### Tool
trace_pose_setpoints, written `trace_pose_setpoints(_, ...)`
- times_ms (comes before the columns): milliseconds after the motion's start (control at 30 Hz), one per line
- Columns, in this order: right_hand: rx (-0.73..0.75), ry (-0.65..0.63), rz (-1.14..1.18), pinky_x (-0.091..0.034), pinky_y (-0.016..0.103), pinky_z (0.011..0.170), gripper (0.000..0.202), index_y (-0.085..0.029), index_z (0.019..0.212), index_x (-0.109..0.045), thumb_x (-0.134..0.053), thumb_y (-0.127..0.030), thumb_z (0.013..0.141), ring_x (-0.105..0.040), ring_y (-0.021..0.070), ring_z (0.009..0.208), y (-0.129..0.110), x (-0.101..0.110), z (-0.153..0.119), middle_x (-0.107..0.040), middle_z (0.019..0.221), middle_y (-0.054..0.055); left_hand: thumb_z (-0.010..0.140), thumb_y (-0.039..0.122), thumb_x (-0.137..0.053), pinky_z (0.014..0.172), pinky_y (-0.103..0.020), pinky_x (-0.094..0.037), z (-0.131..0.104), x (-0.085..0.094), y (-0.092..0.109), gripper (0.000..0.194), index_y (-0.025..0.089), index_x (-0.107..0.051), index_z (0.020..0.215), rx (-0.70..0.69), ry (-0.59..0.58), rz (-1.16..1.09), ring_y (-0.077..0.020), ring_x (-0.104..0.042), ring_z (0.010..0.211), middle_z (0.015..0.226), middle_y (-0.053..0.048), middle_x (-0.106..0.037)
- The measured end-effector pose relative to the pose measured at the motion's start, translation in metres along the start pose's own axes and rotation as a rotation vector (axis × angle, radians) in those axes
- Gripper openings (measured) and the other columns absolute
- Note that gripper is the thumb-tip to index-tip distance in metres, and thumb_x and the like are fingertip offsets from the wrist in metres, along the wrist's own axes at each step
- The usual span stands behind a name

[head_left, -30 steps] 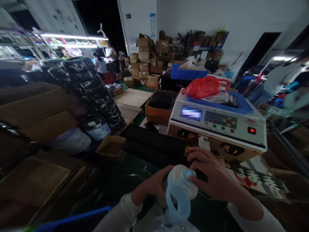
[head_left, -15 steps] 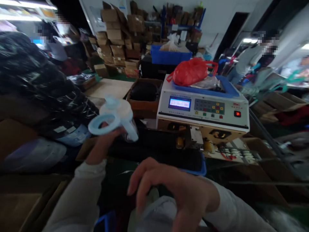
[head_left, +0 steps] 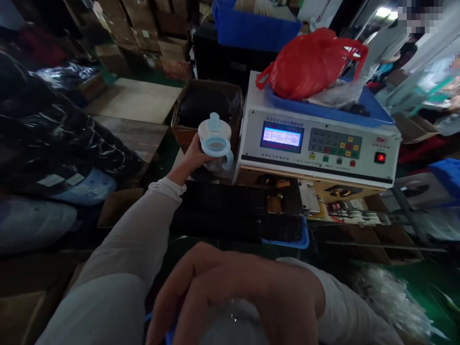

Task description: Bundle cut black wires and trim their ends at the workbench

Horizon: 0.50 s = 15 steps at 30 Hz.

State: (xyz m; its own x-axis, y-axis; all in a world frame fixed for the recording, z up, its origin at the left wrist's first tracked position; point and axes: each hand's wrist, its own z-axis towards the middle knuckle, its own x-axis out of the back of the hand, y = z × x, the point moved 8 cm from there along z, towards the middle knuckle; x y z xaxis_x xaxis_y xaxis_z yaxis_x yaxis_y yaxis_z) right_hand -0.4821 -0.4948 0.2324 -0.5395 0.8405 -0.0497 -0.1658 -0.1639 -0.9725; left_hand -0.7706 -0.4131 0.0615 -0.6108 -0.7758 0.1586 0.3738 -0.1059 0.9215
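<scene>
My left hand point(head_left: 196, 155) is closed round a clear bottle point(head_left: 214, 132) with a pale blue lid, ring and handle, held upright beside the left end of a white machine point(head_left: 323, 129) with a lit blue display. Close to the camera, my right hand point(head_left: 233, 287) is curled above a rounded, clear, shiny object point(head_left: 233, 326) at the bottom edge. Its fingertips are largely out of sight, so whether it grips that object cannot be told.
A red plastic bag point(head_left: 309, 64) lies in a blue tray point(head_left: 377, 112) on the machine. Behind the bottle is an open cardboard box point(head_left: 179, 112) with black contents. Black wrapped bundles point(head_left: 53, 124) fill the left side. A blue basket point(head_left: 305, 237) sits below the machine.
The view has tilted down and come nearer the machine. My left hand has carried the bottle right, close to the machine's left end. My right hand appears larger and lower, over the clear object.
</scene>
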Motion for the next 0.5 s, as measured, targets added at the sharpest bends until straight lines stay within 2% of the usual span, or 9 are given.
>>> trace_pose_setpoints(100,0.001,-0.041,0.06,-0.047,0.025,0.096,0.05,-0.021,0.081,-0.046,-0.047,-0.071,0.081,-0.057,0.0166,0.113,0.005,0.004,0.007,-0.063,0.107,0.008,0.048,0.041,-0.085,0.105,-0.046,-0.04,0.006,-0.011,-0.018,0.095,0.015,-0.044,0.13,-0.001,-0.064,0.05,-0.0327,-0.052,0.122,0.127,-0.016,-0.057)
trace_pose_setpoints(233,0.033,-0.084,0.077,-0.047,0.026,0.096,0.053,-0.019,0.082,-0.043,-0.04,-0.072,0.084,-0.055,0.0184,0.116,0.007,0.009,0.013,-0.062,0.101,0.012,0.051,0.044,-0.082,0.11,-0.047,-0.035,0.009,-0.017,-0.033,0.097,0.014,-0.041,0.133,-0.013,-0.123,0.049,-0.0335,-0.047,0.127,0.133,-0.019,-0.052)
trace_pose_setpoints(400,0.031,-0.082,0.03,-0.045,0.023,0.097,0.046,-0.021,0.084,-0.046,-0.049,-0.067,0.082,-0.056,0.0139,0.116,0.016,0.009,0.014,-0.065,0.103,0.005,0.05,0.039,-0.082,0.11,-0.046,-0.034,0.009,-0.023,-0.048,0.098,0.014,-0.04,0.134,0.019,-0.198,0.048,-0.03,-0.049,0.125,0.136,-0.018,-0.05)
trace_pose_setpoints(500,0.039,-0.036,0.066,-0.046,0.022,0.095,0.051,-0.022,0.083,-0.046,-0.039,-0.072,0.082,-0.058,0.0134,0.114,0.021,0.011,0.015,-0.065,0.103,0.003,0.046,0.032,-0.084,0.11,-0.044,-0.034,0.01,-0.026,-0.052,0.092,0.013,-0.046,0.128,0.028,-0.213,0.019,-0.0275,-0.049,0.125,0.134,-0.017,-0.053)
